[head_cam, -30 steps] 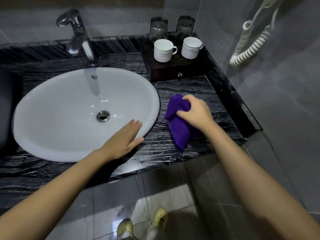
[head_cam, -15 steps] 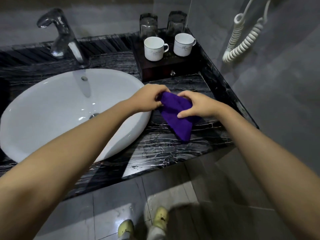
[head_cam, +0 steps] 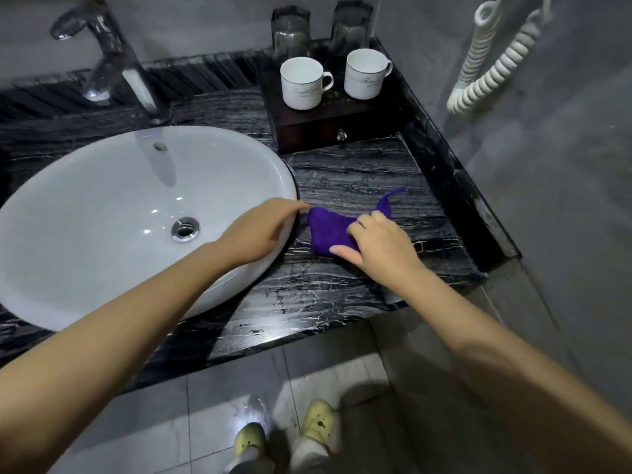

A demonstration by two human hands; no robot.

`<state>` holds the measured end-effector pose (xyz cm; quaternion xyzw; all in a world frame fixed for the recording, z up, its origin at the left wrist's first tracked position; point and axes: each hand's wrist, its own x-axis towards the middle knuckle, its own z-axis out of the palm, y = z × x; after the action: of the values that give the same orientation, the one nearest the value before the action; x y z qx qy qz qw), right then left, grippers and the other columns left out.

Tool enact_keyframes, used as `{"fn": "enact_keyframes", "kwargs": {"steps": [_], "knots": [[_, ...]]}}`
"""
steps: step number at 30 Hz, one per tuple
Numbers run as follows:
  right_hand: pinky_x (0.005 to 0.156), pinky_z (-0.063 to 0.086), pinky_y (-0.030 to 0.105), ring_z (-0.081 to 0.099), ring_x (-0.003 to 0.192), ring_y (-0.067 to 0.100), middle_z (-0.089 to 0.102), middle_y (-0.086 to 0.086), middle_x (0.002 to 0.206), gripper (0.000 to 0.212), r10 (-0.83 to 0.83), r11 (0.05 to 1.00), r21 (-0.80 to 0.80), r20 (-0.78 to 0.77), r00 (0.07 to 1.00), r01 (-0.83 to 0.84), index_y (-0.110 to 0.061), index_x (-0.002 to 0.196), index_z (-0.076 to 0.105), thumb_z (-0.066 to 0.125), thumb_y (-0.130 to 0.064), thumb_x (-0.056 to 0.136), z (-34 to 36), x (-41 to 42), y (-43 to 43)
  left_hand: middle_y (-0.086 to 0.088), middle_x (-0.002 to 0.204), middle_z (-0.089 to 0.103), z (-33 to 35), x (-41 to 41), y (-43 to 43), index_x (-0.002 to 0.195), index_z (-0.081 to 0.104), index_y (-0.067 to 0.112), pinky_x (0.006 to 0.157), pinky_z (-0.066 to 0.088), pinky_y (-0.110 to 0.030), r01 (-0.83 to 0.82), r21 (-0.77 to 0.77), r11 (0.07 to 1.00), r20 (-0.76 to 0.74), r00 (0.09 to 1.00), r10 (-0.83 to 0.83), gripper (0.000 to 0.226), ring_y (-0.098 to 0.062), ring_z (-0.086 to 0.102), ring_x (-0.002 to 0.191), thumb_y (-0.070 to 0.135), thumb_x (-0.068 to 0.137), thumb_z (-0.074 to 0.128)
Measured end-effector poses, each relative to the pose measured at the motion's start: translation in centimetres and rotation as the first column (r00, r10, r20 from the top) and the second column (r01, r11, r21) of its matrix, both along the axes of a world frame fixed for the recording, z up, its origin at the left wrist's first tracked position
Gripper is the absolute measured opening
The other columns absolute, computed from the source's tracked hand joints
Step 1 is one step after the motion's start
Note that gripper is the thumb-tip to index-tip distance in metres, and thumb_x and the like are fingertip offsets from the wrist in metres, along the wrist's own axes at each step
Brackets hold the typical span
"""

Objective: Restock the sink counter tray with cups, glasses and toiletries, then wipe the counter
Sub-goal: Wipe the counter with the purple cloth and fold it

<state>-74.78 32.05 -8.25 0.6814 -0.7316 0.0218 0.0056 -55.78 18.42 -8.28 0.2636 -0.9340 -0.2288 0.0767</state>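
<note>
Head view: two cups (head_cam: 305, 84), two glasses (head_cam: 291, 32); left hand (head_cam: 263, 232) and right hand (head_cam: 383, 248) grip one cloth (head_cam: 328, 230).

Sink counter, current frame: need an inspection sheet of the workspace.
Surface: black marbled counter, glossy.
Job's things: purple cloth bunched on the counter right of the basin; tray holds two white cups in front, two glasses behind; no toiletries seen.
Clutter: nothing seen.
Grippers: right hand grips the cloth; left hand has fingertips at its left corner, pinch unclear.
Cables: white coiled cord on the right wall.
Surroundings: basin, chrome tap, tiled floor.
</note>
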Motion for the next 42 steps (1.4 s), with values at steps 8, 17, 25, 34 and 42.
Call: {"fn": "enact_keyframes", "kwargs": {"steps": [8,17,25,34,42], "knots": [[0.121,0.006,0.033,0.015,0.145,0.011,0.018,-0.008,0.157,0.056,0.17,0.97,0.123,0.276,0.946,-0.21,-0.027,0.148,0.022,0.034,-0.046,0.097,-2.7,-1.4,-3.1,0.009,0.149,0.026,-3.3,11.5,4.0,0.143,0.03,0.019,0.112,0.002,-0.019,-0.22,0.049,0.974,0.207,0.956,0.206,0.096,-0.004,0.01,0.139,0.078,0.074,-0.001],[0.119,0.002,0.033,0.013,0.146,0.018,0.017,0.006,0.158,0.064,-0.094,0.995,0.056,0.247,0.964,0.082,-0.01,0.148,0.017,0.017,-0.045,0.095,-4.2,9.8,-0.6,-0.001,0.152,0.026,-3.7,11.4,4.3,0.143,0.026,0.013,0.107,-0.013,-0.007,-0.204,-0.065,0.977,0.193,0.958,0.212,0.091,-0.004,0.005,0.138,0.07,0.08,-0.007],[0.113,0.033,0.041,0.047,0.131,0.025,0.053,0.013,0.137,0.066,-0.268,0.962,0.029,0.257,0.929,0.27,-0.003,0.132,0.05,0.032,-0.045,0.086,-4.5,17.4,2.4,-0.003,0.153,0.025,-3.3,11.9,4.6,0.144,0.027,0.012,0.112,-0.002,-0.019,-0.235,-0.056,0.971,0.19,0.952,0.241,0.08,-0.01,0.009,0.142,0.059,0.081,0.009],[0.093,0.051,0.031,0.068,0.099,0.018,0.072,0.004,0.106,0.049,0.02,0.958,-0.259,0.486,0.874,0.122,-0.009,0.11,0.067,0.075,-0.02,0.063,-4.0,19.7,4.6,-0.008,0.149,0.035,-3.3,18.7,5.6,0.142,0.033,0.012,0.115,0.014,-0.037,-0.333,-0.185,0.925,0.298,0.878,0.376,0.078,-0.024,0.021,0.142,0.059,0.083,0.012],[0.1,0.038,0.031,0.05,0.12,0.026,0.059,0.012,0.127,0.044,-0.231,0.89,-0.173,0.626,0.745,0.421,-0.008,0.135,0.046,0.049,-0.013,0.091,-1.2,9.4,1.7,-0.009,0.147,0.038,-3.3,18.2,6.1,0.141,0.034,0.01,0.115,0.016,-0.04,-0.345,-0.219,0.913,0.257,0.882,0.395,0.074,-0.026,0.022,0.142,0.055,0.086,0.014]]}}
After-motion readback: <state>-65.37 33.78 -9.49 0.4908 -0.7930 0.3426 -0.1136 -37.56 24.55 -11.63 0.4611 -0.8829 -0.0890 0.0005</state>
